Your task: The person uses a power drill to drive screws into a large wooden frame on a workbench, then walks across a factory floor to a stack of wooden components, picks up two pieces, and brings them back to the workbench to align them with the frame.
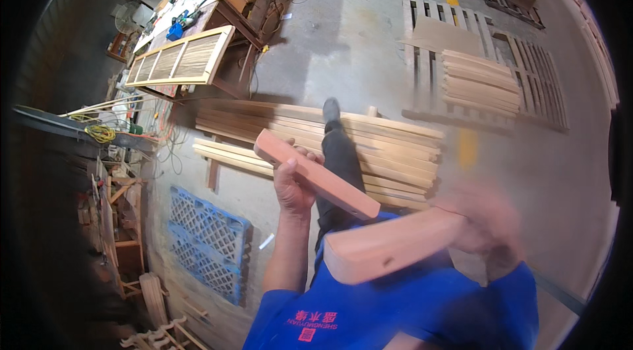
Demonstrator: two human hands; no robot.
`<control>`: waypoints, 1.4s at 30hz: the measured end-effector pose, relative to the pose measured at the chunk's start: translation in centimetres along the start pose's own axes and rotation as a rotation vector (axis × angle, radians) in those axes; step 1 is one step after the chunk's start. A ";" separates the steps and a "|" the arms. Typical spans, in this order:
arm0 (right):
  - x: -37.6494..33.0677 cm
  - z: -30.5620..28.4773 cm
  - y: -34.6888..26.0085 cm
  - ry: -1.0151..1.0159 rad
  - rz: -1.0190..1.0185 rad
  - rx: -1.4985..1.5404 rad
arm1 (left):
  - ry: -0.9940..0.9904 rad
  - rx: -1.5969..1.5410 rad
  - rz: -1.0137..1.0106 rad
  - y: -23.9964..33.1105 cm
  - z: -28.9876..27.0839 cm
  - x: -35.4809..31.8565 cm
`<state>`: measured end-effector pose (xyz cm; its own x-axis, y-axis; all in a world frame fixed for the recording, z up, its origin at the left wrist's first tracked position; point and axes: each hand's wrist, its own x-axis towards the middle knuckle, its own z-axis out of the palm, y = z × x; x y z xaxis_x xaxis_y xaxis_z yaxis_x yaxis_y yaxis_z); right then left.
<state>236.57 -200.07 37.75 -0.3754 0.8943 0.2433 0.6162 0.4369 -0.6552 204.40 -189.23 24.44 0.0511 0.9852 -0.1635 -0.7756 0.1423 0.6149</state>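
Note:
My left hand (pixel 294 185) is closed around a pinkish-brown wooden block (pixel 323 180), long and narrow, with rounded ends and a hole near its lower end. It slants down to the right in front of my body. Another wooden block (pixel 389 244) of the same colour, with a small dark hole in its side, is gripped at its far right end by my right hand (pixel 491 218). That hand is smeared by motion, so its separate fingers do not show. The two blocks are close together, in front of my blue shirt.
Long pale planks (pixel 389 145) lie stacked across the floor by my leg. A blue plastic pallet (pixel 208 238) is at the left. Wooden boards (pixel 479 83) rest on a pallet (pixel 422 73) at the far right. A workbench (pixel 221 10) with tools stands at the far left.

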 end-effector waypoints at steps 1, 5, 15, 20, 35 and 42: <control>0.6 -1.0 0.0 0.067 0.011 -0.052 | -0.020 0.005 -0.012 -0.1 0.4 1.9; 4.1 -2.5 0.8 0.150 0.195 -0.139 | -0.040 -0.014 -0.057 -0.1 0.0 10.8; 30.6 2.0 26.4 0.134 0.572 0.056 | -0.137 -0.116 -0.249 -5.1 -0.2 49.6; 56.5 6.7 42.5 -0.052 1.160 0.121 | -0.259 -0.512 -0.240 -4.0 -2.7 71.6; 82.9 9.9 54.7 -0.014 1.037 0.831 | -0.235 -0.333 -0.019 16.2 8.7 88.1; 95.5 14.2 52.7 -0.361 0.875 0.801 | 0.266 1.167 0.282 23.9 0.5 85.1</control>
<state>223.41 -93.02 16.29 -0.2985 0.7228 -0.6233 0.2062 -0.5888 -0.7815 190.57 -101.95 25.58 -0.2633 0.9645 0.0185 0.2957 0.0625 0.9532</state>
